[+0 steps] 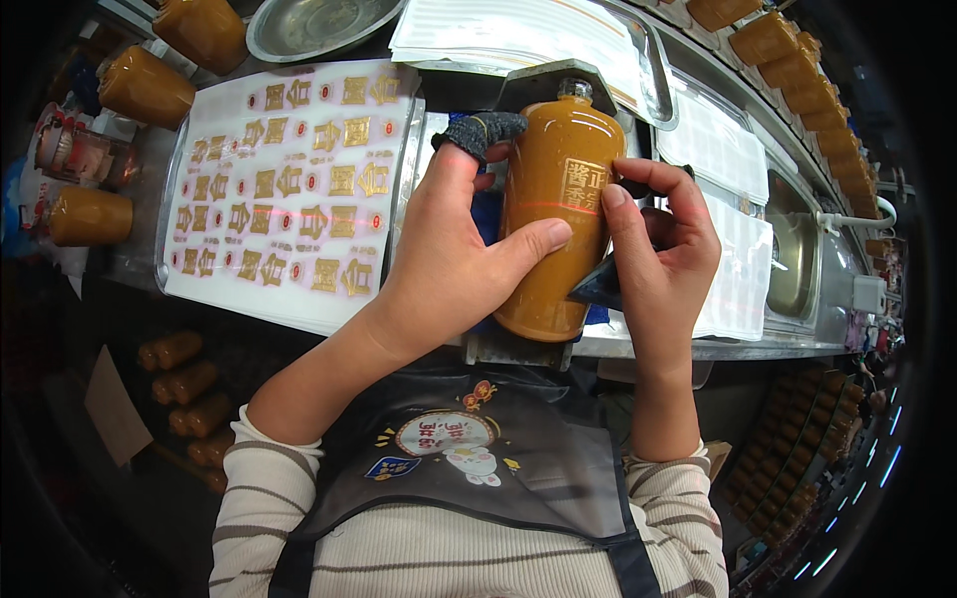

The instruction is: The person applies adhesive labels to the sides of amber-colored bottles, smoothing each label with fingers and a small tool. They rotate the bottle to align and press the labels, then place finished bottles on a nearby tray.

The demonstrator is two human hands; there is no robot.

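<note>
An ochre glazed bottle with a bare threaded neck lies before me, propped on a metal cradle with blue cloth under it. My left hand grips its left side, thumb across the front, a dark knitted cover on one finger. At the bottle's right edge, the thumb and forefinger of my right hand touch beside a gold-lettered decal. A dark, flat, pointed piece sticks out below that hand and seems held in its curled fingers. One thin red light line crosses the bottle.
Left lies a tray-backed sheet of gold decals, with more bottles beyond. A metal basin and a stack of white sheets stand behind. Right are white paper sheets and a sink. Bottles line the far shelf.
</note>
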